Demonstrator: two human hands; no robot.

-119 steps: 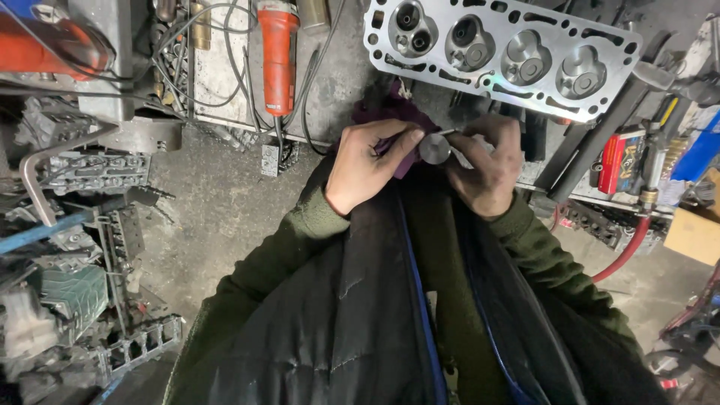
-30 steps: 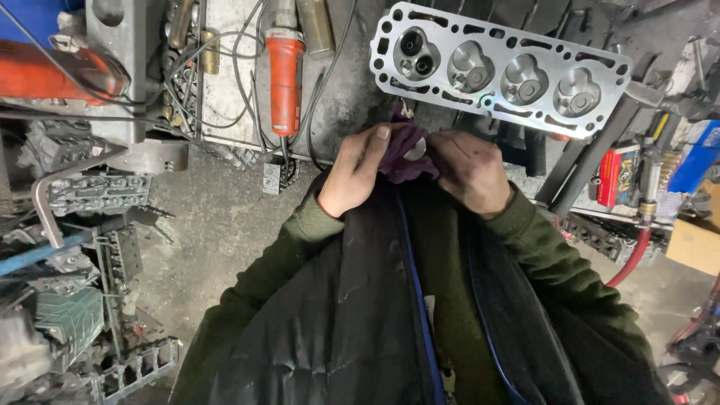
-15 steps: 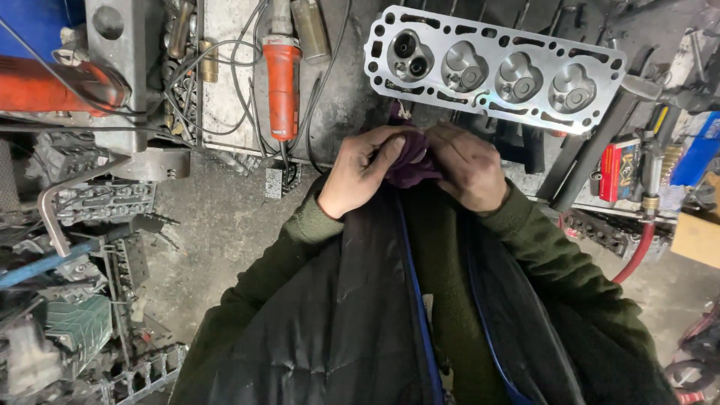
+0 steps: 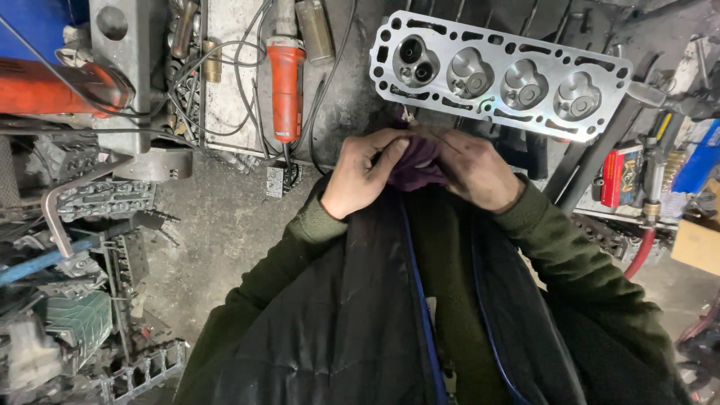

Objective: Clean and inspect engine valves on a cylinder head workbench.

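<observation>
**A:** Between both hands — purple rag (image 4: 415, 166), bunched, held at chest height. Left hand (image 4: 364, 174) curled shut on its left edge, thumb and fingers pinching the cloth.

**B:** Right one?

**A:** Right hand (image 4: 474, 171) closed over the rag's other side, fingers folded in. Anything wrapped inside is hidden — can't tell.

**B:** Nearest thing beyond?

**A:** Cylinder head (image 4: 501, 73), just past the fingertips, long axis running left-right, chambers up. Right hand nearer it. Orange grinder (image 4: 285, 84) sits beyond the left hand.
</observation>
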